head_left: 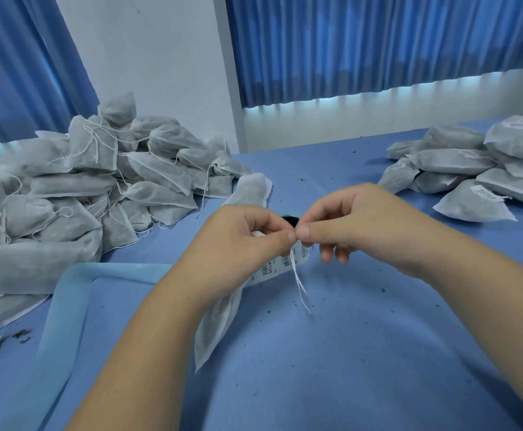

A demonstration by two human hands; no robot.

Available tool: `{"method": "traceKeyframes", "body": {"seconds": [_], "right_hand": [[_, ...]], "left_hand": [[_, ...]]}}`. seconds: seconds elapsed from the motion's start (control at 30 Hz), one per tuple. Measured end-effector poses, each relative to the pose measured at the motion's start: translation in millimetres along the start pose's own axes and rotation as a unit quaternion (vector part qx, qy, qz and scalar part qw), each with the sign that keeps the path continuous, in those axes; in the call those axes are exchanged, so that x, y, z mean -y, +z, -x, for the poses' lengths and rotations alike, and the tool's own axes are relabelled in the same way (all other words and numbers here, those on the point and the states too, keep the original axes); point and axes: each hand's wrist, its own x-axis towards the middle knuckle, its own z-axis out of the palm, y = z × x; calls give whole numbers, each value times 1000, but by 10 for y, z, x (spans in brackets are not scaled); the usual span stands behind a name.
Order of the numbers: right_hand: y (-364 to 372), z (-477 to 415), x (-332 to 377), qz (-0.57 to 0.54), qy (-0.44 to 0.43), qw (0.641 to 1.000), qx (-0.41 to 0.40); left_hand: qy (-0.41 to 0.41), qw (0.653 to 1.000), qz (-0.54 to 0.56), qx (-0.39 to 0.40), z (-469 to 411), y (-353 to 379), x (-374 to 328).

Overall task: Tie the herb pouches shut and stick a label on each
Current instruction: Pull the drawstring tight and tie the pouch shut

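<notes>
A broad table under a blue cloth (362,353) is filling most of the room in front of me, and a person is working at it with both bare hands. On their left a big heap of grey-white non-woven herb pouches (83,188) is sprawling, loose strings trailing from many of them. Well apart, on their right, a smaller pile of the same pouches bearing white labels (471,169) is lying.

Between the two, the one grey-white pouch being worked on (219,318) is hanging below the left hand (238,241), its neck hidden inside that hand, its bottom corner trailing down toward the cloth. The right hand (356,225) is meeting the left fingertip to fingertip; each is pinching, thumb against forefinger, the thin white drawstring (299,281), whose free ends are dangling beneath the pinch. The right hand's other fingers are curling loosely.

Just under the hands a white roll of barcode labels (285,262) is lying on the cloth. Small dark herb crumbs (384,289) are lying scattered about.

I would say the tying step is in hand: the knot is being formed or drawn tight, though the fingers are hiding it. The next move seems to call for pulling the ends snug, then peeling a label off the roll and pressing it flat on this pouch.
</notes>
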Motion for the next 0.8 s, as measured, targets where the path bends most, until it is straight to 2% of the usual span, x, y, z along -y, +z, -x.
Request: {"method": "traceKeyframes", "body": {"seconds": [0.3,0.47,0.67,0.8], "right_hand": [[-22,-12,3,43,23,998,-48],[-1,-18,12,-19,33,998,-49],[88,-61,-12,-118,61,987,-93],[81,-60,-29,-120,76,988,-64]], "left_hand": [[-2,998,-56,-1,-10,3,42],[19,997,-75,-15,-18,25,56],[29,997,-57,-41,-35,16,59],[30,996,-64,-59,-45,13,69]]}}
